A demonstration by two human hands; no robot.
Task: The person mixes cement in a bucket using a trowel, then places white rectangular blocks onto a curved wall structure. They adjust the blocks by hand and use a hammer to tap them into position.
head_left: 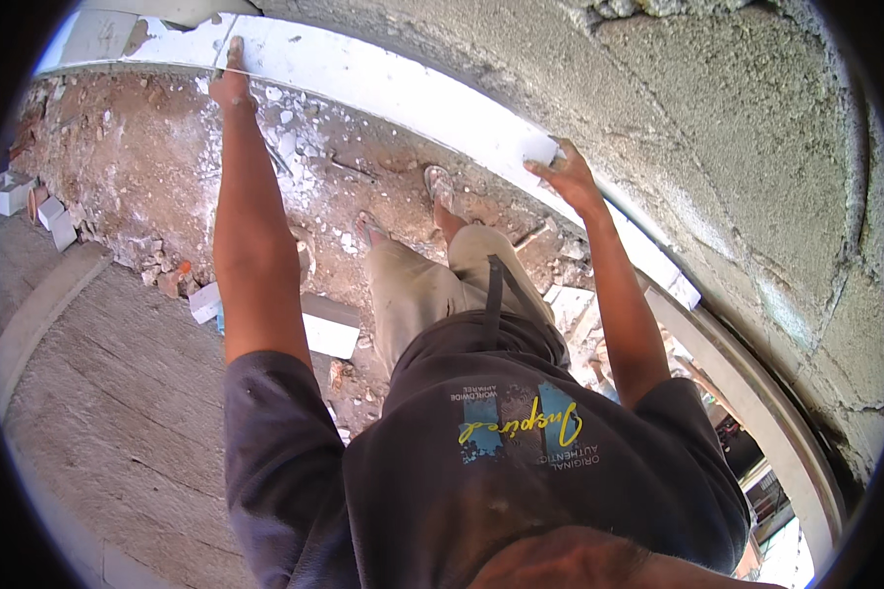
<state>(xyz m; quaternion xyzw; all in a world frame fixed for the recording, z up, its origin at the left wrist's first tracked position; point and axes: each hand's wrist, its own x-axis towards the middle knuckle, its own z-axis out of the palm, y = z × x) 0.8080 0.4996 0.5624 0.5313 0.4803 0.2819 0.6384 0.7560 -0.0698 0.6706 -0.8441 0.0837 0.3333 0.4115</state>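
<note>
**Well apart, left hand (pixel 232 86) and right hand (pixel 573 181) meet a row of white blocks (pixel 393 83)**

The row curves between a rough grey cement surface (pixel 717 128) and rubble-strewn ground (pixel 118 157). The left hand touches it near a joint, fingers pointing away from the body; the right spreads thumb and fingers at a block edge farther along. Whether either hand is clamped tight cannot be told from this angle.

The blocks look stiff, probably lighter than dense concrete but bulky, with edges likely to chip; white fragments (pixel 290 123) scattered below suggest brittleness. Dust could make the smooth faces slippery. A loose one, such as the white block (pixel 332 336) on the ground, would be best held low on opposite faces, palms flat, away from the corners.

No label can be made out on the row. The writing is on the dark T-shirt (pixel 432 520): yellow script over blue patches, with small pale capitals, upside down in this view.
</note>
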